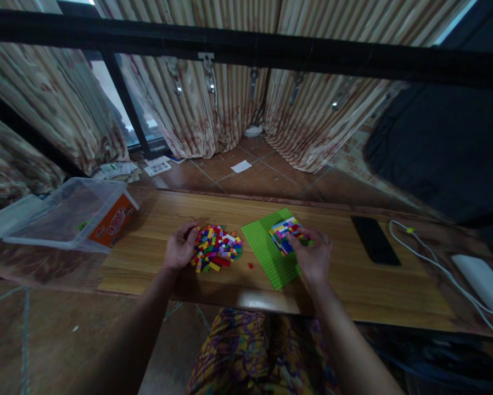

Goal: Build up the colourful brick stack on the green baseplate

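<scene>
A small multicoloured block of toy bricks, built up in layers, stands on a green studded baseplate. My right hand is closed at its right side, with the thumb over the front of the bricks; the fingers partly cover it. Left of the baseplate lies a heap of loose toy bricks in many colours. My left hand is at the heap's left edge, fingers curled and thumb near the index finger; whether a brick is between them is hidden. One red piece lies alone between heap and baseplate.
Everything rests on a long wooden board. A clear plastic bin with an orange label is at the left. A black phone, a white cable and a white power bank lie right. A dark bar crosses beyond the board.
</scene>
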Tool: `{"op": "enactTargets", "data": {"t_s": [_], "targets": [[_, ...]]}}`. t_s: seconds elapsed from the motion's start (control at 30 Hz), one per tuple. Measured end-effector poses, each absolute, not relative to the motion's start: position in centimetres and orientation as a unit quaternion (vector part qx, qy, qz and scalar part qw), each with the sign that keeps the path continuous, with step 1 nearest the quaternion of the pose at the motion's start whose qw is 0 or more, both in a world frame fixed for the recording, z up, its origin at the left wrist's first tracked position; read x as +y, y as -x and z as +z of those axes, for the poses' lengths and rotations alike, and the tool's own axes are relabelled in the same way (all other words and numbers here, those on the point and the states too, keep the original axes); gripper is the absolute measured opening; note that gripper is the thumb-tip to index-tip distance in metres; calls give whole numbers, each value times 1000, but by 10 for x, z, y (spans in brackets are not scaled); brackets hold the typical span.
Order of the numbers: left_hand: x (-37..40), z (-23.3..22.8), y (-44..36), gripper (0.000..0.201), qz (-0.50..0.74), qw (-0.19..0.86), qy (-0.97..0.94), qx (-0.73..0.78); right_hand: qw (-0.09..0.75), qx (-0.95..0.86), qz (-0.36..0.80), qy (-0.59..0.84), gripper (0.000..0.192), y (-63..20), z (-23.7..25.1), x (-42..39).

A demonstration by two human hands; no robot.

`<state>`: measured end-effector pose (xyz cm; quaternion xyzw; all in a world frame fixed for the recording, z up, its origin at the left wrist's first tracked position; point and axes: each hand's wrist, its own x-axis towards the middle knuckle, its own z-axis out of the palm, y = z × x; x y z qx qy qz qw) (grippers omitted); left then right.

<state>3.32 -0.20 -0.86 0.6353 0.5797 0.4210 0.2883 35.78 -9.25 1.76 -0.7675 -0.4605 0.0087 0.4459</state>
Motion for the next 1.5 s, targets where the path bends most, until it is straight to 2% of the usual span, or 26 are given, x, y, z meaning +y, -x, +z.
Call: {"op": "enactTargets", "data": {"t_s": [0.27,0.5,0.77,0.9,1.03,1.17,1.37,1.5], "targets": [[-2,-9,-34,39,419,286,-637,581,486,-390,131,771,41,-362,7,-87],[-1,-8,-33,39,414,285,-640,581,506,-392,143,755,39,-362,3,-85],[-2,-8,-32,38,409,274,-647,583,627,-321,145,695,41,-361,9,-102],[-1,-9,-32,38,409,277,-644,584,643,-310,120,690,37,-347,10,-123],[-2,-10,-32,36,416,279,-639,583,605,-386,143,682,29,-318,6,-142],[-3,-11,-34,35,420,275,-641,580,509,-516,170,668,18,-288,2,-145],[-4,-10,-34,32,424,277,-648,569,387,-656,118,637,17,-265,0,-122],[-5,-9,-34,31,427,280,-647,566,344,-690,93,630,16,-256,-3,-109]]}}
